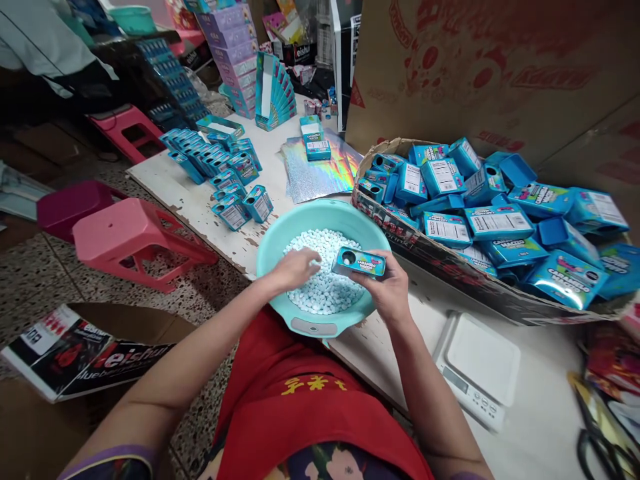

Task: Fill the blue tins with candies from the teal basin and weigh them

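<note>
My right hand (393, 287) is closed around a small blue candy box (367, 263), tilted over the right side of a turquoise basin (273, 230). A round dark hole shows in the box's top panel, with something white inside it. Small white candies (325, 297) fill the bottom of the basin. Over their left part is my left hand (296, 268), fingers curled together and pointing toward the box. Something pale shows at its fingertips, seemingly candy, though the grip is partly hidden.
A large carton (425, 243) heaped with blue boxes stands right of the basin. Near me lies a white scale (480, 360), with black-handled scissors (595, 433) farther right. Grouped blue boxes (233, 210) stand on the left table edge. Pink stools (117, 233) are beside the table.
</note>
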The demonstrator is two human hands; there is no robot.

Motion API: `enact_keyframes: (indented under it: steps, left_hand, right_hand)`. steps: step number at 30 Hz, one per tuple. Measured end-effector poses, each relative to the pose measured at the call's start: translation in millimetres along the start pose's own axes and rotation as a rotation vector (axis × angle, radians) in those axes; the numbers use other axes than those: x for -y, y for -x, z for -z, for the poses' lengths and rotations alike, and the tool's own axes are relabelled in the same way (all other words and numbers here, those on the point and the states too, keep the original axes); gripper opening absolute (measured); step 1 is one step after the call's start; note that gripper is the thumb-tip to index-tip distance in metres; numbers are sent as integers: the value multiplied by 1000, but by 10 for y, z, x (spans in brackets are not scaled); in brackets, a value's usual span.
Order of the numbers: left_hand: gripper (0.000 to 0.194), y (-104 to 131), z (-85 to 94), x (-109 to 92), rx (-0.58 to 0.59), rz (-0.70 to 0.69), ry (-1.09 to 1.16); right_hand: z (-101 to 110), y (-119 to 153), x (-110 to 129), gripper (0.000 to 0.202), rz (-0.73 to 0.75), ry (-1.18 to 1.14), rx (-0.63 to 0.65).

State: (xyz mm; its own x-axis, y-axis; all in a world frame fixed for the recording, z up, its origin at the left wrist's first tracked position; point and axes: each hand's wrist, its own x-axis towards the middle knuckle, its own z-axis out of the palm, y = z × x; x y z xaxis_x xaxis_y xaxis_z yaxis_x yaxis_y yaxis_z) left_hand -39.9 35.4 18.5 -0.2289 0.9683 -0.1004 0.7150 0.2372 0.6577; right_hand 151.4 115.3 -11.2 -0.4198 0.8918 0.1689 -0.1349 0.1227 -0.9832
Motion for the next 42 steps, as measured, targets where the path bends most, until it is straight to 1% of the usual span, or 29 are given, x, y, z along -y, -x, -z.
enact_keyframes:
  steps: [2, 4, 5, 7, 9, 10, 11, 12, 13, 15, 17, 19, 20, 22, 24, 26, 28, 30, 33, 36, 39, 42]
  left_hand:
    - [31, 42, -190, 13, 221, -120, -324]
    - [37, 83, -358, -35, 365, -264, -499]
    - [38, 99, -411, -57, 420, -314, -553]
    - [38, 116, -437, -60, 518, -328, -605]
    - [34, 112, -371, 6, 580, -260, -597]
    - [30, 104, -316, 55, 571, -205, -575]
    - [26, 95, -253, 105, 527, -147, -529]
    - [21, 85, -186, 146, 454, -96, -448]
    - [17, 77, -120, 172, 359, -51, -319]
    - [17, 67, -3, 160, 142, 45, 82]
    - [22, 59, 75, 60, -66, 126, 585]
    - [24, 40, 107, -91, -231, 142, 1032]
    - [24, 25, 107, -168, -294, 122, 1198]
    - [25, -16, 80, -296, -396, 59, 1388]
    - [24, -55, 35, -373, -478, 16, 1426]
    - [22, -83, -8, -406, -551, -13, 1385]
    - [22, -100, -36, -421, -601, -22, 1334]
    - [28, -110, -43, -443, -632, -15, 1303]
    - [41, -116, -18, -485, -653, 6, 1306]
    - [46, -96, 44, -479, -645, -1, 1346]
    - [45, -38, 112, -382, -651, -5, 1358]
    - [46, 30, 134, -275, -640, 65, 1338]
  right_hand:
    - [10, -5, -25, 46, 43, 29, -39]
    - [-11, -21, -52, 44, 61, 52, -63]
    - [-24, -28, -62, 43, 62, 63, -65]
    - [-45, -39, -71, 42, 68, 89, -63]
    - [-52, -40, -65, 40, 82, 116, -56]
    - [-51, -39, -59, 39, 89, 131, -52]
    - [-48, -36, -51, 38, 99, 148, -50]
    - [-44, -33, -44, 38, 109, 167, -45]
    - [-42, -31, -38, 37, 118, 188, -38]
    - [-47, -28, -30, 35, 128, 236, -10]
    - [-76, -28, -26, 33, 121, 291, 34]
    - [-135, -26, -22, 30, 104, 339, 80]
    - [-173, -23, -21, 30, 98, 358, 101]
    - [-253, -8, -22, 30, 88, 385, 143]
    - [-322, 11, -30, 30, 83, 401, 167]
    - [-369, 28, -40, 31, 79, 403, 166]
    - [-397, 35, -47, 32, 78, 391, 146]
    - [-412, 34, -45, 33, 76, 375, 132]
    - [-405, 32, -26, 33, 64, 343, 128]
    - [-336, 52, -2, 37, 31, 258, 125]
    - [-220, 87, 22, 45, -55, 96, 114]
    - [-135, 107, 23, 47, -78, 53, 78]
